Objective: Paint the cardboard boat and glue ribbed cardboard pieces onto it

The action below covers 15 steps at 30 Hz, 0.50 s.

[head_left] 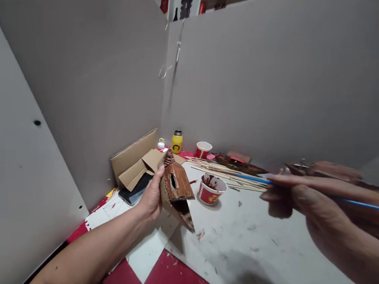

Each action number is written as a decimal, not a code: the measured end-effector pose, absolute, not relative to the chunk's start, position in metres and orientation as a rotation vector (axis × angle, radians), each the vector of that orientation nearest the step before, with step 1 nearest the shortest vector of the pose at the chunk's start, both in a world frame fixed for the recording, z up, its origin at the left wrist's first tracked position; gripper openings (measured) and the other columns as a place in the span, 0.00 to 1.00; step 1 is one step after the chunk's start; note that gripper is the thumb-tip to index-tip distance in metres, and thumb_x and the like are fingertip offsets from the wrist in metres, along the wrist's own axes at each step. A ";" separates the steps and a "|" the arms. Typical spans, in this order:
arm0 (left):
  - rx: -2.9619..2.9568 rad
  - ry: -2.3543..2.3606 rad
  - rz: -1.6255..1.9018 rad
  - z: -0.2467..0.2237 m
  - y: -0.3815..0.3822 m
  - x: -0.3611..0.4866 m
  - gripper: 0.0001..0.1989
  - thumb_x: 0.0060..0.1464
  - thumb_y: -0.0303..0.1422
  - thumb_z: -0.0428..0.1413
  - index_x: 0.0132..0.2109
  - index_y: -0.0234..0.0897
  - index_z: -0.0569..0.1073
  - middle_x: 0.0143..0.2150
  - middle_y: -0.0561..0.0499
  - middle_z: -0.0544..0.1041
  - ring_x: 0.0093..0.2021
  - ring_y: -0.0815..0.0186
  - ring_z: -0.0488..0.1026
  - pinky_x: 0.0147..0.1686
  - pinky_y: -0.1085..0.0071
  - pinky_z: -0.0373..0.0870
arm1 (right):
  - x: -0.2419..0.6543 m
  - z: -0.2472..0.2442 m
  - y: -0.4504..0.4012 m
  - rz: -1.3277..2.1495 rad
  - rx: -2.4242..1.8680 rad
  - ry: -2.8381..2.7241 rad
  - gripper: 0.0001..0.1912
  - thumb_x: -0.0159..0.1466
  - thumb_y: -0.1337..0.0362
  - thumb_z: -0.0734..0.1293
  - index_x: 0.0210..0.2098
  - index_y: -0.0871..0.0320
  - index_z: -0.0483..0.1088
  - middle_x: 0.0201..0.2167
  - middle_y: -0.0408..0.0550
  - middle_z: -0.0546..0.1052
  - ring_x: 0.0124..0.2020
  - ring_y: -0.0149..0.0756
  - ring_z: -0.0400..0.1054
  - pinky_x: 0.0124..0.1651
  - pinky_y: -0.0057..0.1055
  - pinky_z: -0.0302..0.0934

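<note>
My left hand [154, 195] is closed round the edge of a brown cardboard model [180, 183], which has a curved, reddish-brown painted front, a dark slot in it and a pointed lower end. It is held up over the table, left of a red and white paper cup [211, 194] with dark brown paint inside. At the right, close to the camera, my right hand [311, 199] grips a thin blue brush [366, 205] between thumb and fingers. The brush points left, and its front end lies in line with the sticks behind the cup.
Thin wooden sticks [223, 170] lie behind the cup, near a second paper cup [204, 149] and a yellow bottle [177, 142]. Folded cardboard [134, 156] and a dark tablet [135, 192] are at the left. Brown pieces [337, 170] lie back right. Grey panels [253, 82] enclose the table.
</note>
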State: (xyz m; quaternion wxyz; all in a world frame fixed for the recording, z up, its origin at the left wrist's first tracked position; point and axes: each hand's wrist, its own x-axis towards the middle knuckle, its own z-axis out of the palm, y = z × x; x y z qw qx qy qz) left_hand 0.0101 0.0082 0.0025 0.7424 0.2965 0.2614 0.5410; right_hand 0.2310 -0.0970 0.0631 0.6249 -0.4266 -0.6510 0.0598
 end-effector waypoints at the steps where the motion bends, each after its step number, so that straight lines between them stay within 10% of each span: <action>1: 0.643 0.566 1.213 0.004 0.010 0.008 0.21 0.56 0.45 0.57 0.48 0.32 0.77 0.44 0.42 0.82 0.44 0.57 0.78 0.49 0.62 0.72 | 0.231 0.067 -0.100 0.130 -1.006 -1.512 0.08 0.62 0.63 0.69 0.40 0.45 0.78 0.27 0.43 0.77 0.26 0.34 0.72 0.25 0.29 0.71; 15: 0.556 0.587 1.301 0.010 0.028 -0.011 0.27 0.54 0.51 0.55 0.50 0.34 0.75 0.39 0.46 0.81 0.36 0.63 0.78 0.42 0.67 0.74 | 0.249 0.027 0.001 0.462 -1.434 -1.406 0.30 0.48 0.35 0.67 0.18 0.59 0.71 0.10 0.42 0.63 0.13 0.28 0.54 0.14 0.27 0.50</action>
